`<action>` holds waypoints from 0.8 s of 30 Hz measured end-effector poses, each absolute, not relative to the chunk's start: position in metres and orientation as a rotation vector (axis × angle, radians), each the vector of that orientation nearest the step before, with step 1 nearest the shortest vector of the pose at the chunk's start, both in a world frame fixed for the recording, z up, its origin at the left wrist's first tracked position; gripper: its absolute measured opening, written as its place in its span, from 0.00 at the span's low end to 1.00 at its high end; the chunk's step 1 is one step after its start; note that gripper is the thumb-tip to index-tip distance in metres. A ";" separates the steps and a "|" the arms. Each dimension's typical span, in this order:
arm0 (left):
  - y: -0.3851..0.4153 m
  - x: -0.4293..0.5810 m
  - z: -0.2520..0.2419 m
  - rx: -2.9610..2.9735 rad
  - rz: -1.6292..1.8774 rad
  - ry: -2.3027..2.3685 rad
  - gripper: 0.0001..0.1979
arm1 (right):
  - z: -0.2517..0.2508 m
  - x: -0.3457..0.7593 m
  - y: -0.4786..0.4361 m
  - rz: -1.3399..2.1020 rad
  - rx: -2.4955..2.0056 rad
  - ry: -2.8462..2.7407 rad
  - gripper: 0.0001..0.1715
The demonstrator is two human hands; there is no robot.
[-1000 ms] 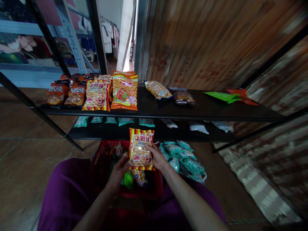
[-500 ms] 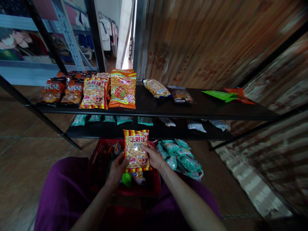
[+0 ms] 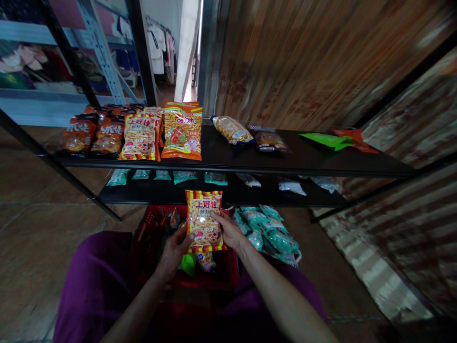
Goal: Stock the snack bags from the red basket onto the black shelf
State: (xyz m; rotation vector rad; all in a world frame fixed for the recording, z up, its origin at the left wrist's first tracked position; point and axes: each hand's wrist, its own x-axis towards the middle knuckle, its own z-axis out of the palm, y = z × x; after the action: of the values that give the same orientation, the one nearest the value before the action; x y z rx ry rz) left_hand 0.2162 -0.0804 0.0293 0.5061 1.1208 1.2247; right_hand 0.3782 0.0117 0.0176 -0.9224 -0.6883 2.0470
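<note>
Snack bag above red basket.
We see the left hand and right hand — fingers pinching its sides.

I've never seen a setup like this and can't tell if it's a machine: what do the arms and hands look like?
They are a person's. The left hand and right hand show no gloves, and both forearms show no sleeves, cables or markings. Purple trousers are worn below.
</note>
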 end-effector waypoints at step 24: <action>-0.044 0.201 0.046 0.496 1.346 1.195 0.26 | 0.023 0.380 0.012 1.982 -0.965 -0.810 0.26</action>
State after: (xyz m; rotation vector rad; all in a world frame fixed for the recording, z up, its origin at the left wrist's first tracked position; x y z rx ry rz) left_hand 0.2007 -0.0437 0.0457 0.4955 1.1953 1.3460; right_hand 0.3801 0.0121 0.0229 -0.9647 -0.8099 1.9823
